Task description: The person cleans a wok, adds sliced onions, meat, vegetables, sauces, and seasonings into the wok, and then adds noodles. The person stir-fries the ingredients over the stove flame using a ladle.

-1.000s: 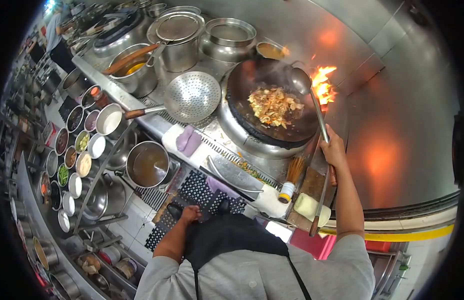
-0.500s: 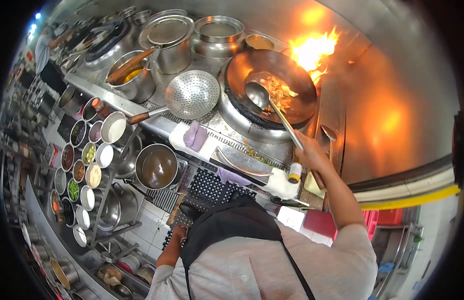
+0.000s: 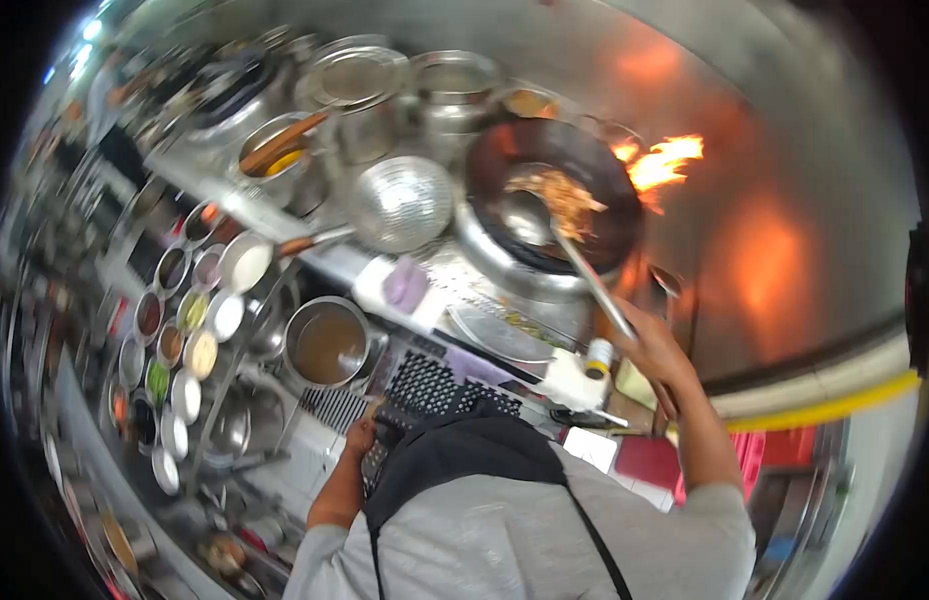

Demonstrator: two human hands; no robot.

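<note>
My right hand (image 3: 647, 345) is closed on the long handle of a metal ladle (image 3: 527, 217). The ladle's bowl lies inside a dark wok (image 3: 620, 180), at the near left side of browned, shredded food (image 3: 570, 203). Flames (image 3: 670, 165) rise behind the wok's right rim. My left hand (image 3: 361, 437) hangs low beside the dark apron, its fingers curled; what it holds, if anything, is too small and blurred to make out.
A perforated strainer (image 3: 403, 204) rests left of the wok. Lidded pots (image 3: 353, 78) stand behind. A pot of brownish liquid (image 3: 329, 342) and several ingredient containers (image 3: 200, 353) are at left. A purple cloth (image 3: 409, 284) lies on the counter edge.
Since one second ago, the ladle has come from the wok's far right rim down into its near left part. The flames flared up, then shrank. The view has shifted and blurred.
</note>
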